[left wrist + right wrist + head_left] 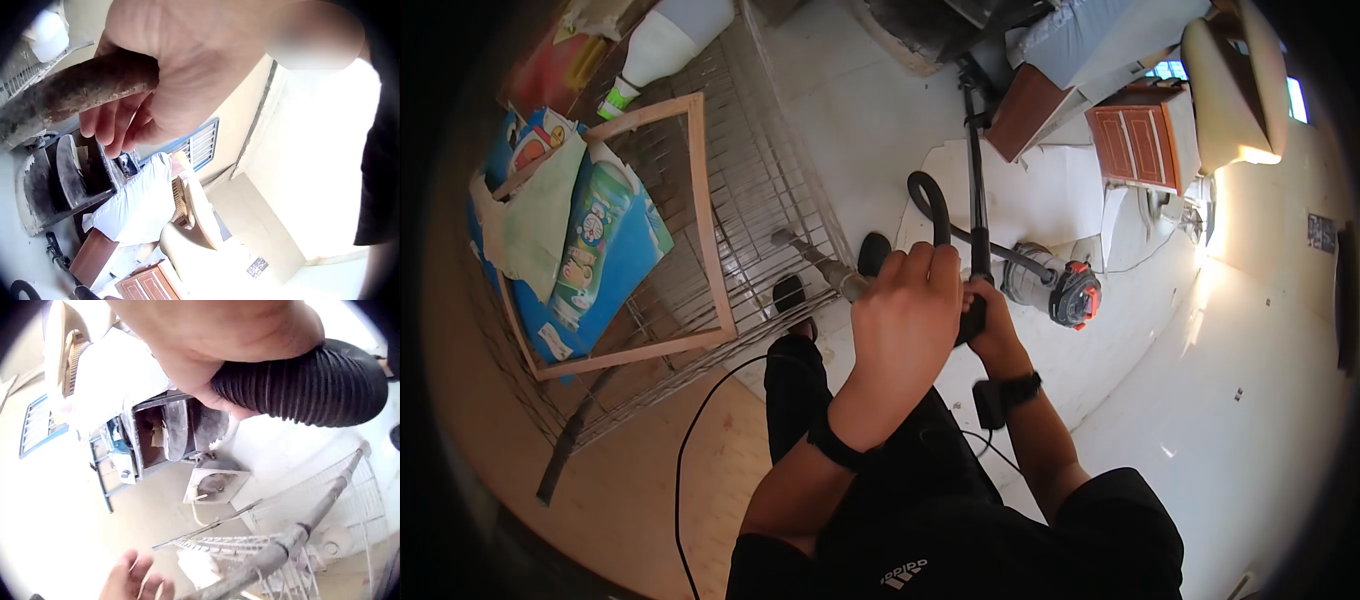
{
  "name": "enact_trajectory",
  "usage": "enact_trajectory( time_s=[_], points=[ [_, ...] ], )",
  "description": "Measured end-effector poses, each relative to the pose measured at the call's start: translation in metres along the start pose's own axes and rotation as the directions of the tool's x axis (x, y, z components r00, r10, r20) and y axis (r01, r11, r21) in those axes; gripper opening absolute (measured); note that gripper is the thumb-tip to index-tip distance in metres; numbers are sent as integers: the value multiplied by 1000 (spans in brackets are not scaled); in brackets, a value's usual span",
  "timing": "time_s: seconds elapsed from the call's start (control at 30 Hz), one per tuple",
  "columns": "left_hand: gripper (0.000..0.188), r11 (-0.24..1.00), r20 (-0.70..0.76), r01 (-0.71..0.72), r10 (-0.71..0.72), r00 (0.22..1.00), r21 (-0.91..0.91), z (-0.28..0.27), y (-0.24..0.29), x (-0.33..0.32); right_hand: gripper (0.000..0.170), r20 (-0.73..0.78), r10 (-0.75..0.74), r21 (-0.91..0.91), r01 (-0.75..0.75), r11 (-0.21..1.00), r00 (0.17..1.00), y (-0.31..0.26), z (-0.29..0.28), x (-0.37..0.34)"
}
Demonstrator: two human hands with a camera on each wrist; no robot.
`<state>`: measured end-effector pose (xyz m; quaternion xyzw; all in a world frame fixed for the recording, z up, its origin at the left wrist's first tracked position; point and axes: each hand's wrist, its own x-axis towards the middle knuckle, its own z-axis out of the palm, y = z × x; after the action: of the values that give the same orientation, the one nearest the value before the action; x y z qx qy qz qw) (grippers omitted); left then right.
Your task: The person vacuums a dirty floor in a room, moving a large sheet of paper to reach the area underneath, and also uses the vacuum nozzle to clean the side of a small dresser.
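My left hand (908,325) grips a dirty grey pipe (832,270), which runs toward the wire rack. In the left wrist view, the mottled pipe (75,90) enters the crook of the left hand (187,56), its fingers bent below. Just beside it, my right hand (997,330) holds the black tube and hose end; the left hand partly hides this grip. The right wrist view has the ribbed black hose (306,384) under the right hand (231,331). A long black tube (977,180) extends away from the hands. The left fingers (140,581) appear low there.
A clear-bodied vacuum (1055,285) stands on the floor at right. To the left are a wire rack (745,170), a wooden frame (710,220) and a blue printed sheet (615,290). Brown-door cabinets (1135,140) stand behind. A thin black cable (680,470) hangs at left.
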<state>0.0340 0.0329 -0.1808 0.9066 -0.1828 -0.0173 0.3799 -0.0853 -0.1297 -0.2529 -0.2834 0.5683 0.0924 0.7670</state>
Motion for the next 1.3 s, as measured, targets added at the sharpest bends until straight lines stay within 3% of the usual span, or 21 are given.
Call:
enact_trajectory(
  time_s=[0.03, 0.23, 0.37, 0.5, 0.6, 0.7, 0.77, 0.9, 0.97, 1.1, 1.2, 1.3],
  points=[
    [7, 1000, 4, -6, 6, 1000, -10, -2, 3, -2, 13, -72, -4, 2, 4, 1000, 997, 8, 11, -37],
    [5, 998, 31, -30, 31, 999, -49, -5, 3, -2, 9, -186, 43, 202, -4, 979, 982, 47, 36, -109],
    [4, 998, 34, -34, 36, 999, -56, -5, 1, -1, 12, -126, 18, 283, 19, 959, 992, 53, 23, -97],
    [4, 999, 51, -23, 25, 998, -39, -4, 1, -1, 9, -9, 7, -34, -8, 999, 1000, 41, 13, -70],
    [5, 999, 20, -32, 32, 999, -26, -3, 1, -1, 7, 21, 20, -140, -17, 990, 1000, 44, 16, -68],
    [5, 999, 12, -11, 12, 1000, -52, -4, 3, 0, 12, -16, -15, -559, 3, 829, 1000, 54, 16, -76],
    [5, 998, 14, -10, 11, 1000, -65, -4, 3, 0, 12, -14, 1, -619, -9, 785, 1000, 62, 6, -76],
    [5, 998, 14, -16, 17, 1000, -53, -3, 2, 0, 12, -50, -78, -415, 50, 908, 996, 63, -6, -63],
    [5, 999, 8, -27, 27, 1000, -39, -3, 1, 0, 11, -107, 1, -86, -10, 996, 994, 57, -16, -39],
    [6, 999, 14, -10, 10, 1000, -52, -3, 2, -1, 9, 1, -108, -77, 107, 991, 994, 23, -24, 8],
    [6, 999, 5, -4, 4, 1000, -46, -2, 2, -1, 11, -27, -109, 29, 110, 994, 994, -1, -10, 29],
    [6, 998, -8, -6, 6, 1000, -56, -2, 1, 0, 13, 53, -83, 171, 72, 983, 995, -3, -3, 34]
  ],
)
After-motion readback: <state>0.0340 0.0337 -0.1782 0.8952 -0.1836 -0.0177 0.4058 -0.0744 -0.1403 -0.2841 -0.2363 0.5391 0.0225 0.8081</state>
